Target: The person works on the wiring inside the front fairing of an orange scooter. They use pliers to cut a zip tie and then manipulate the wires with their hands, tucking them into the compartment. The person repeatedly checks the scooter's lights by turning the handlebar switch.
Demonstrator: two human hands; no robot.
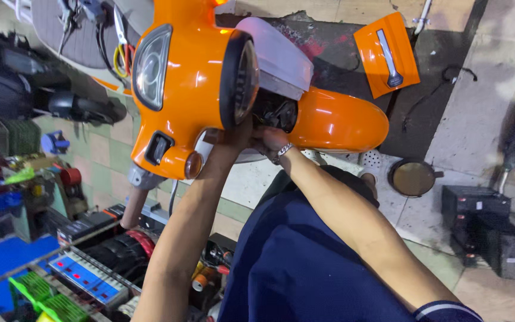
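i look down over two bare arms reaching forward to an orange scooter head (192, 89). both hands meet in the dark gap under the round headlight (239, 77), where the shell stands open and black wiring (278, 113) shows.

my left hand (230, 138) comes up from below, its fingers tucked behind the headlight rim, so i cannot tell whether they are apart or closed on anything. it seems to steady the shell from underneath.

my right hand (269, 142), with a metal bracelet (284, 149) at the wrist, sits just beside the left, fingertips pushed into the wiring. they look curled together, but what they pinch, if anything, is hidden.

just above the hands is a pale grey cover (278, 56), tilted up, likely lifted to give access. to the right of the hands is the orange mudguard (341, 122), touching the opening. left of the hands, the speedometer glass (150, 65) faces away, and a small amber indicator (193, 165) sits close to my left forearm.

well apart from the hands, up and right, a loose orange panel (387, 53) with a chrome strip lies flat on a dark mat (341, 48). a round mirror (412, 177) lies on the tiled floor, and black batteries (484, 223) stand farther right. down to the left is a cluttered bench with a blue tester (87, 277).
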